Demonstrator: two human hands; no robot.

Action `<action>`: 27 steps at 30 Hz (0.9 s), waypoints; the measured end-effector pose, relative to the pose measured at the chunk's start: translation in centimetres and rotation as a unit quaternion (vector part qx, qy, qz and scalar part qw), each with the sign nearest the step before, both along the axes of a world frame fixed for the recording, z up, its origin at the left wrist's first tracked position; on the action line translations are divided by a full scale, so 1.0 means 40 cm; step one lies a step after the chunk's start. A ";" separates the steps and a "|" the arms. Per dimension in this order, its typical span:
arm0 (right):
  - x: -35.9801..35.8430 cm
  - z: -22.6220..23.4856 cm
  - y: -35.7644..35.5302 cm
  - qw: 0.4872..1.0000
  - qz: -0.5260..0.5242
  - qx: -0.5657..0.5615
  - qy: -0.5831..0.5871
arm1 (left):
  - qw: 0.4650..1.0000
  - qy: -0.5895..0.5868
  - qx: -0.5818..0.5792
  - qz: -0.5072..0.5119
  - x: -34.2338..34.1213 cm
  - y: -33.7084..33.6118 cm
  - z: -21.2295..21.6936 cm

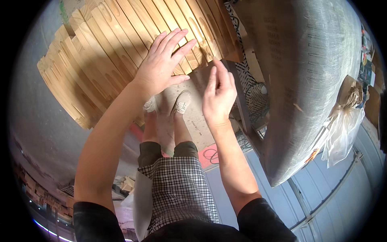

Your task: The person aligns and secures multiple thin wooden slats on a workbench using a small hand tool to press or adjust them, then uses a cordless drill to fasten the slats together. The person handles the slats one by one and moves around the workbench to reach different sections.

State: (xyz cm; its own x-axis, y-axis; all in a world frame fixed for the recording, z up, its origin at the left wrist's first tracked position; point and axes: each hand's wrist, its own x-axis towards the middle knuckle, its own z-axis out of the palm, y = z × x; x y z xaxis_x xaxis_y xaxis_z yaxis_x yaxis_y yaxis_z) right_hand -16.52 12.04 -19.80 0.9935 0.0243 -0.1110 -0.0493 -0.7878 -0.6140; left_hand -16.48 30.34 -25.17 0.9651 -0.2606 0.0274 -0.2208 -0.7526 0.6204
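Note:
A big stack of light wooden slats with oval notches lies in front of me, fanned out toward the upper left. My left hand rests flat on the near ends of the slats, fingers spread. My right hand hovers just right of it, fingers loosely curled and thumb up near the slat ends, holding nothing that I can see. Below the hands a sheet of cardboard lies on the floor, with my two feet in light shoes on it.
A huge grey woven sack fills the right side. Beside it stand a dark frame and a wire-mesh basket. A clear plastic bag hangs at the far right. Grey concrete floor lies to the left.

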 end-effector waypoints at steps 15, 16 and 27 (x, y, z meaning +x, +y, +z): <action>0.046 -0.026 -0.016 0.996 -0.007 -0.072 0.044 | 0.999 -0.005 -0.018 -0.047 0.007 0.015 0.008; 0.045 -0.021 -0.014 0.997 -0.001 -0.064 0.038 | 0.999 -0.005 -0.028 -0.045 0.009 0.016 0.011; -0.075 0.050 -0.065 0.966 -0.138 0.161 0.148 | 0.999 -0.003 -0.005 -0.049 0.000 0.002 0.027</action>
State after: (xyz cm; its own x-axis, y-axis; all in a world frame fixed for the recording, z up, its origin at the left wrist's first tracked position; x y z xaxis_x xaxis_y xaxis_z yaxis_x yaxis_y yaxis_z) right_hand -19.53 9.43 -17.80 0.8929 -0.1571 -0.4219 -0.4415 -0.4891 -0.7523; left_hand -16.50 30.42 -24.09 0.9345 -0.3540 0.0365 -0.2976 -0.7211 0.6257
